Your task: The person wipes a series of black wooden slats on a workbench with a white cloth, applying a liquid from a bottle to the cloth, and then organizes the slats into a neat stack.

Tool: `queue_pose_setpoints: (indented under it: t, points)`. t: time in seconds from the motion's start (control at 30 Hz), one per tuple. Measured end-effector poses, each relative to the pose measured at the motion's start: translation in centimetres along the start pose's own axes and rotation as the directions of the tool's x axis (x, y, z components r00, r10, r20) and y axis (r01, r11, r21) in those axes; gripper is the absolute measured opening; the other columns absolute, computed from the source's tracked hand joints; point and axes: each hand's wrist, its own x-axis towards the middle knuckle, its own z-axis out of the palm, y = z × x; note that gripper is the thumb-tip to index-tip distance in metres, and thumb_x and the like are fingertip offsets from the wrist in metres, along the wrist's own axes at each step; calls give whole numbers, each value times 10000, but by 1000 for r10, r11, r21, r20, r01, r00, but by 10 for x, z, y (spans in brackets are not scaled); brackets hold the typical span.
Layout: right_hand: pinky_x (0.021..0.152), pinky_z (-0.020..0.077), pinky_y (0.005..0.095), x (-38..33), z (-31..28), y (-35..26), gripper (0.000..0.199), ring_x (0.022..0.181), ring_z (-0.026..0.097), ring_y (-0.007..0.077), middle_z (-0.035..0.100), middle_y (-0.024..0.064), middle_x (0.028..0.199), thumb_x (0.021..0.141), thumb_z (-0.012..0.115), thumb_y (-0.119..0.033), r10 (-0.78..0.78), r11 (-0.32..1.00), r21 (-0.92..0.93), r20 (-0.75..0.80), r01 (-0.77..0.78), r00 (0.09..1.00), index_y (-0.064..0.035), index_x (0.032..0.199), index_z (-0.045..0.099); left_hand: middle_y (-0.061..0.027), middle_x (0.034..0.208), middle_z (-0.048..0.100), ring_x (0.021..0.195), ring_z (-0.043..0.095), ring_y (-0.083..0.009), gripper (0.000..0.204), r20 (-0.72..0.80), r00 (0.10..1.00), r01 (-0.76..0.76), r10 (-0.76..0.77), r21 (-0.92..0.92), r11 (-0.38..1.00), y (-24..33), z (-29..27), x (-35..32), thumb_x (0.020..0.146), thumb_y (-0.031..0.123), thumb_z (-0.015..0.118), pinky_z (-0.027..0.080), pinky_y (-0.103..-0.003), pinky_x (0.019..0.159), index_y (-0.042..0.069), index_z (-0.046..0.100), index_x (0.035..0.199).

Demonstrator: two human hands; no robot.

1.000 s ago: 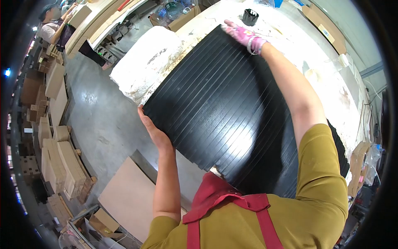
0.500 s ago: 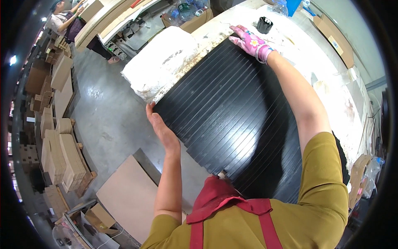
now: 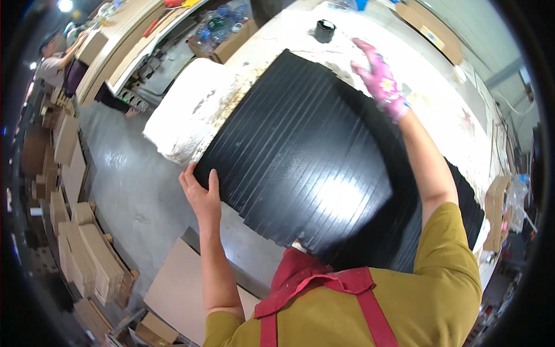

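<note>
A broad set of long black strips (image 3: 272, 139), laid side by side, covers much of the white worktable (image 3: 254, 66). My bare left hand (image 3: 202, 194) rests against the strips' left ends near the corner, its thumb apart from the fingers. Beyond the strips' far edge, my right hand (image 3: 381, 84) wears a pink flowered glove. Its fingers are spread and hold nothing; whether it touches the table cannot be made out. Close to its fingertips stands a small black cup (image 3: 325, 31). White wrapping (image 3: 191, 104) covers a bulky shape left of the strips.
Stacked boards (image 3: 104, 254) stand on the floor at left. A large flat panel (image 3: 179, 283) lies low beside my left arm. A carton of plastic bottles (image 3: 222, 37) sits beyond the table. Another person (image 3: 58, 63) works at a bench at upper left.
My right hand has left the strips' far left corner and moved right, along the far edge. My left hand stays at the left ends, its thumb now more spread. The view has shifted.
</note>
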Motion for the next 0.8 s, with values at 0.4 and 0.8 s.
queue_pose_setpoints:
  t: [0.4, 0.8]
  points:
    - [977, 471, 377, -309, -259, 23, 303, 1116, 615, 317, 642, 162, 1158, 923, 595, -159, 598, 763, -59, -314, -644, 737, -15, 1189, 609, -184, 1547, 309, 1428, 278, -377, 716, 388, 849, -510, 357, 432, 744, 49, -15, -6, 911, 406, 606, 210, -547, 1139, 47, 359, 1480]
    - [1090, 371, 378, -610, -470, 181, 628, 1301, 494, 331, 522, 211, 1390, 916, 623, -342, 824, 200, -140, -511, -970, 244, -51, 1436, 423, -202, 1577, 234, 1443, 236, -383, 673, 658, 599, -745, 457, 246, 620, 50, 18, -34, 960, 344, 516, 201, -499, 1147, 57, 274, 1518]
